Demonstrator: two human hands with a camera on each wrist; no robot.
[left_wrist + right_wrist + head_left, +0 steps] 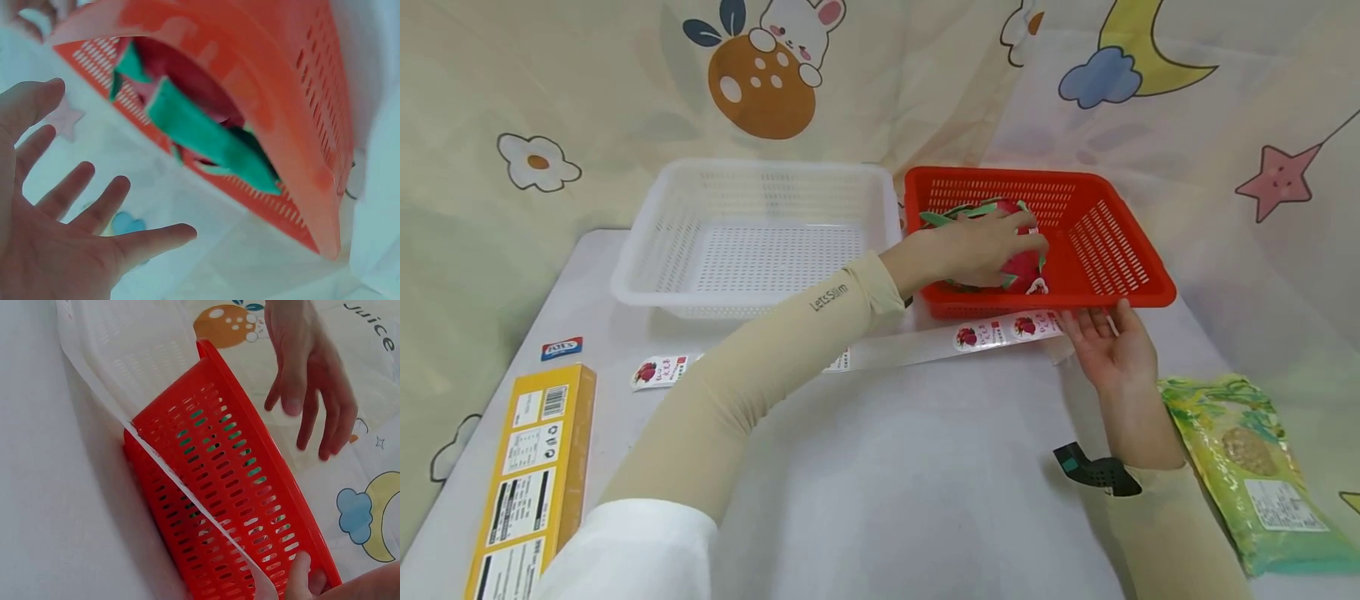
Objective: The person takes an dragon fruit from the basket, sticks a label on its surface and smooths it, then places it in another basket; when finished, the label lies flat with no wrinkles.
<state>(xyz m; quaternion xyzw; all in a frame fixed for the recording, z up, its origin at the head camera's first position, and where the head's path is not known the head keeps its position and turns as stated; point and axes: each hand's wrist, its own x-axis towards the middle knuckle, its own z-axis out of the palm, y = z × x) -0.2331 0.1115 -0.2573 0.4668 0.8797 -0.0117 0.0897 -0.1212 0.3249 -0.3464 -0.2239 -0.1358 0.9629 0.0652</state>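
Inside the red plastic basket (1120, 242) lie dragon fruits (1024, 268) with red skin and green leafy tips, bunched at the left end. My left hand (69, 244) is spread with its palm and fingers showing, holding nothing, above the basket; in the head view it covers part of the fruit. My right hand (1116, 354), palm facing up, grips the front rim of the basket near its right corner. A strip of dragon fruit stickers (917, 346) runs along the basket's front, its right end close to my right fingertips.
A white plastic basket (658, 233) stands left of the red one. At the table's left lie a yellow box (535, 475) and a small red and blue packet (562, 348). A green and yellow bag (1247, 450) lies at the right. Patterned cloth (925, 83) hangs behind the table.
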